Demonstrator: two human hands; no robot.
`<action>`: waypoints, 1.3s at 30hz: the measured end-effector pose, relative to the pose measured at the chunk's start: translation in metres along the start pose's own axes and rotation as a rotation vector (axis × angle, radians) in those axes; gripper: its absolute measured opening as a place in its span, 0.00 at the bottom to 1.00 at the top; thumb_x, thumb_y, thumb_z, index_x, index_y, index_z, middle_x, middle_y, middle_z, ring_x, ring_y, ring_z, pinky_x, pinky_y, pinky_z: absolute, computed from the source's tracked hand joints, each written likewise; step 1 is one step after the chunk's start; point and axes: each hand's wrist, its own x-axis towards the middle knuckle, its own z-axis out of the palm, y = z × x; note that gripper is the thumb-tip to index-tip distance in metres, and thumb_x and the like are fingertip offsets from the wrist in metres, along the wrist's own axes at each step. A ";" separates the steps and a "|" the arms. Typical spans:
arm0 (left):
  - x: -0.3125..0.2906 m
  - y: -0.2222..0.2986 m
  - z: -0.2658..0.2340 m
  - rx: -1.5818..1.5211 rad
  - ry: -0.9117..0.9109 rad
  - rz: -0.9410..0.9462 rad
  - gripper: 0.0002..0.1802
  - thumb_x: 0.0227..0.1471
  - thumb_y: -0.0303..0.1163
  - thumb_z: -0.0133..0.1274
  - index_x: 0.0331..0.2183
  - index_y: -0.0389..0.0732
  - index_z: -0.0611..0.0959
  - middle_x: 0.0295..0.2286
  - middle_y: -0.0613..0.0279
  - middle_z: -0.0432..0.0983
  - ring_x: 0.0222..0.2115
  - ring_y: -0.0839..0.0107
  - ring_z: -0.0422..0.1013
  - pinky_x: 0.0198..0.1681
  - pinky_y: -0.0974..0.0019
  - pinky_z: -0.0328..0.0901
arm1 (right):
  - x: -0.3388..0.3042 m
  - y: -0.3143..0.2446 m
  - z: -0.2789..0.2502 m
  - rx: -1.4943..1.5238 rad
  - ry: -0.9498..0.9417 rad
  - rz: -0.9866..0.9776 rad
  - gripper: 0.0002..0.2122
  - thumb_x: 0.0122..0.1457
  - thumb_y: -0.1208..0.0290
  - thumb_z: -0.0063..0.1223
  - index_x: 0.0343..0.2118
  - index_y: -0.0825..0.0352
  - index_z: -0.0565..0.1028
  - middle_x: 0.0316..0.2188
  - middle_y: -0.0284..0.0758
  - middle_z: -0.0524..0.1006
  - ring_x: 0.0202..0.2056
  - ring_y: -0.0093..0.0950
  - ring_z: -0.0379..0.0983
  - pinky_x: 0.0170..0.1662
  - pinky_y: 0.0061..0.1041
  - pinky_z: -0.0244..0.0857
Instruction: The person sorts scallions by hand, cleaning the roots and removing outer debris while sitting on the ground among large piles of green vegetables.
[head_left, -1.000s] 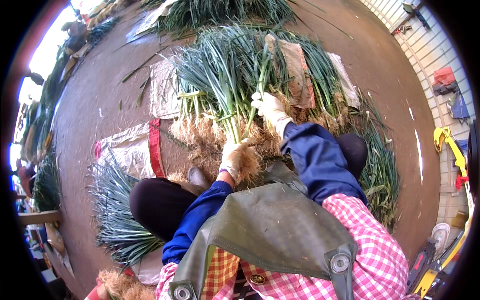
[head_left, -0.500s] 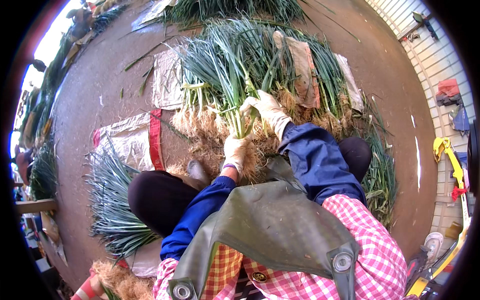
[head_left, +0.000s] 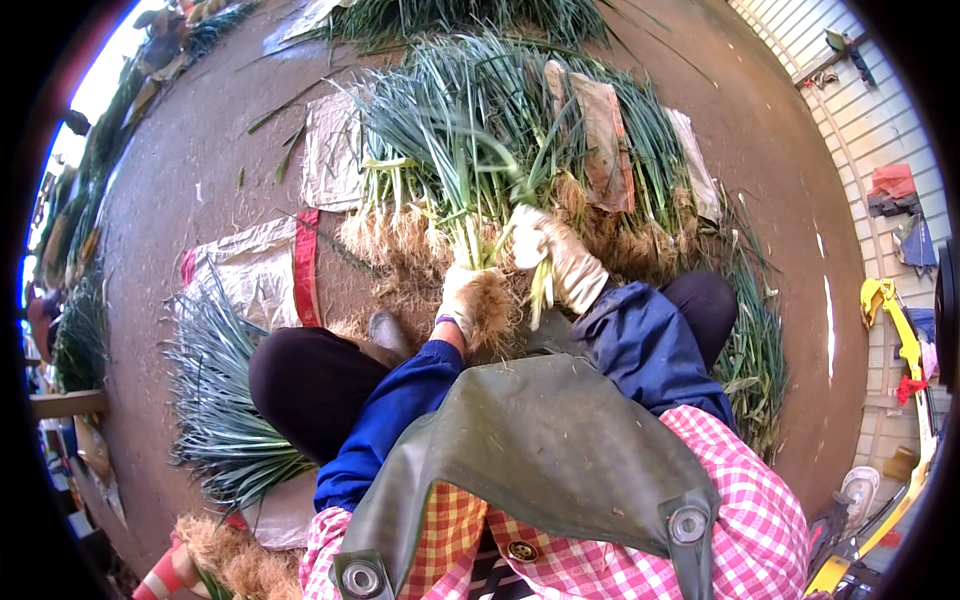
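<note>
Gloved in off-white, my left hand (head_left: 466, 292) is closed around the lower ends of a small bunch of green onions (head_left: 467, 236); their pale roots (head_left: 492, 312) hang out beside the palm, and the green tops point away from me. Just to its right, my right hand (head_left: 562, 258), gloved too, is closed on a stripped onion leaf (head_left: 541, 288) whose pale end dangles below the fingers. A green part of that leaf bends up above the glove, blurred. Beyond both hands lies a large heap of green onions (head_left: 430, 110), with shaggy roots (head_left: 390, 235) toward me.
A tan cloth strip (head_left: 606, 150) lies over the heap. On the left are a white sack with a red band (head_left: 250, 262) and another onion pile (head_left: 225, 400). More onions (head_left: 755, 350) lie by my right knee. An olive apron (head_left: 560, 440) covers my lap. A yellow-framed object (head_left: 905, 340) stands far right.
My right hand has come down and toward me from the stalks, pulling a leaf along. My left hand stays on the bunch, turned slightly so more roots show.
</note>
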 end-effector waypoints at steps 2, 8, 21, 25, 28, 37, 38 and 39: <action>-0.005 0.006 -0.009 0.018 -0.036 0.021 0.16 0.45 0.19 0.54 0.39 0.37 0.77 0.25 0.66 0.74 0.19 0.75 0.70 0.21 0.72 0.66 | 0.000 -0.009 0.003 -0.304 0.231 -0.107 0.07 0.60 0.65 0.50 0.27 0.60 0.71 0.12 0.19 0.61 0.11 0.12 0.54 0.14 0.13 0.50; 0.002 0.005 -0.011 0.013 -0.119 0.091 0.21 0.42 0.18 0.53 0.43 0.36 0.75 0.27 0.65 0.74 0.22 0.75 0.71 0.24 0.72 0.67 | 0.014 0.032 -0.004 -0.740 0.215 -0.193 0.18 0.50 0.70 0.62 0.44 0.65 0.74 0.27 0.25 0.75 0.26 0.19 0.69 0.26 0.16 0.63; 0.000 -0.010 -0.011 -0.048 -0.113 0.050 0.08 0.49 0.25 0.53 0.35 0.38 0.79 0.23 0.66 0.75 0.20 0.76 0.71 0.22 0.74 0.65 | 0.017 0.042 -0.019 -1.130 0.101 -0.221 0.15 0.55 0.65 0.57 0.42 0.69 0.74 0.30 0.34 0.78 0.31 0.25 0.73 0.36 0.26 0.67; -0.009 0.003 -0.020 -0.194 -0.006 0.088 0.07 0.50 0.27 0.53 0.34 0.39 0.79 0.21 0.67 0.75 0.18 0.76 0.71 0.20 0.73 0.66 | -0.023 0.035 0.057 -0.432 -0.049 -0.054 0.12 0.56 0.71 0.55 0.43 0.66 0.72 0.20 0.27 0.72 0.20 0.16 0.69 0.21 0.15 0.65; -0.016 0.008 -0.015 -0.139 -0.061 0.073 0.11 0.50 0.24 0.49 0.38 0.35 0.76 0.24 0.57 0.76 0.20 0.70 0.72 0.23 0.71 0.68 | -0.022 0.005 0.022 -0.305 0.081 -0.167 0.10 0.56 0.72 0.55 0.40 0.66 0.74 0.19 0.27 0.73 0.19 0.18 0.69 0.24 0.15 0.65; -0.035 0.025 0.006 -0.294 -0.104 -0.072 0.14 0.55 0.32 0.45 0.42 0.34 0.75 0.31 0.53 0.78 0.26 0.68 0.74 0.32 0.66 0.71 | 0.008 0.048 -0.028 -0.007 0.279 -0.003 0.06 0.61 0.70 0.47 0.36 0.65 0.72 0.24 0.32 0.73 0.19 0.23 0.67 0.23 0.29 0.67; -0.033 0.020 0.004 -0.288 -0.151 -0.039 0.15 0.56 0.32 0.44 0.43 0.34 0.75 0.33 0.54 0.78 0.29 0.68 0.74 0.35 0.64 0.71 | 0.010 0.048 -0.030 -0.021 0.317 0.005 0.06 0.62 0.70 0.45 0.37 0.65 0.72 0.22 0.31 0.73 0.18 0.23 0.67 0.22 0.29 0.66; -0.027 0.007 -0.006 -0.280 -0.200 -0.008 0.16 0.57 0.33 0.43 0.43 0.35 0.75 0.36 0.55 0.77 0.32 0.68 0.73 0.38 0.63 0.70 | 0.011 0.049 -0.033 -0.029 0.212 0.037 0.06 0.62 0.70 0.45 0.37 0.65 0.72 0.22 0.30 0.72 0.18 0.23 0.66 0.22 0.28 0.66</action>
